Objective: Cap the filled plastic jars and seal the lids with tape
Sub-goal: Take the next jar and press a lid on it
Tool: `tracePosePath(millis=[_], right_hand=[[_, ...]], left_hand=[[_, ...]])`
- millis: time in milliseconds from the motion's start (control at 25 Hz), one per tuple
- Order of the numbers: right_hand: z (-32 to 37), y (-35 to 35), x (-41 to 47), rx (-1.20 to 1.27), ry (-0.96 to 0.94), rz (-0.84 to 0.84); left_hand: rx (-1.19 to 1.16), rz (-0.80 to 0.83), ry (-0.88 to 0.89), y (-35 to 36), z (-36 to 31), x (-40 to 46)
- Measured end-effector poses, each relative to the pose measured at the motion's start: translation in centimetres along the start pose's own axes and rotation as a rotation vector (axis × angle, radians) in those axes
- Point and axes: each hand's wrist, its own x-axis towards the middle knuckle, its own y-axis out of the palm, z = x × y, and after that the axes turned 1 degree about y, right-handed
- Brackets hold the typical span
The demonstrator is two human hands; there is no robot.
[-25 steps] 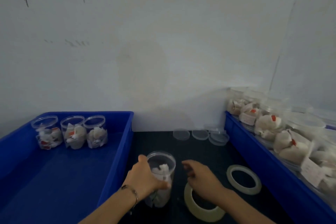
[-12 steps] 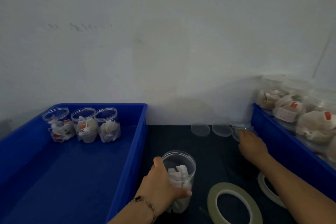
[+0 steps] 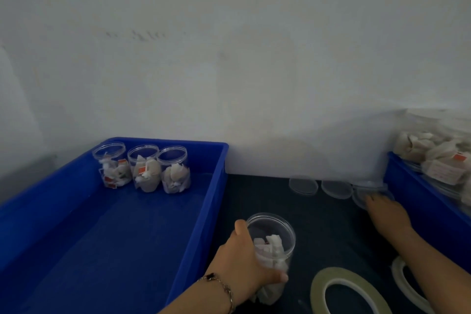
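Left hand (image 3: 244,265) is wrapped around the open jar (image 3: 271,250), thumb up near the rim and fingers curled round the lower part, so it's gripping it for sure. That jar is clear plastic with no lid on, has white packets inside, and sits upright on the dark counter (image 3: 280,199) between the two blue bins. There's a bracelet (image 3: 221,285) on that wrist.

Right hand (image 3: 387,214) is stretched out to the far right corner of the counter, fingertips on the stack of clear lids (image 3: 369,190) just beside the right bin (image 3: 413,196). It's motion-blurred, so honestly can't tell if it's pinching a lid or just lying flat on them. Two more loose lids, one (image 3: 303,185) and another (image 3: 336,188), lie flat on the counter to the left of that stack, close to the wall.

Tape-wise: one big roll of tape (image 3: 349,293) lies flat on the counter just right of the held jar, and a second roll (image 3: 407,285) peeks out partly under the right forearm.

Left bin (image 3: 198,211) has three capped jars (image 3: 142,168) lined up in a row at its far end, touching each other. Right bin is piled with more filled jars (image 3: 438,158), blurry at the frame edge.
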Motion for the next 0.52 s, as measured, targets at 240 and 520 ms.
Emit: tracePosePath(millis=[240, 520], right_hand=[[-1.2, 1.3, 1.1, -0.01, -0.058, -0.027], [-1.1, -1.2, 0.0, 0.097, 0.028, 0.156]], left_hand=[[0.012, 0.071, -0.059, -0.6, -0.6, 1.0], [0.027, 0.036, -0.003, -0.4, -0.5, 0.6]])
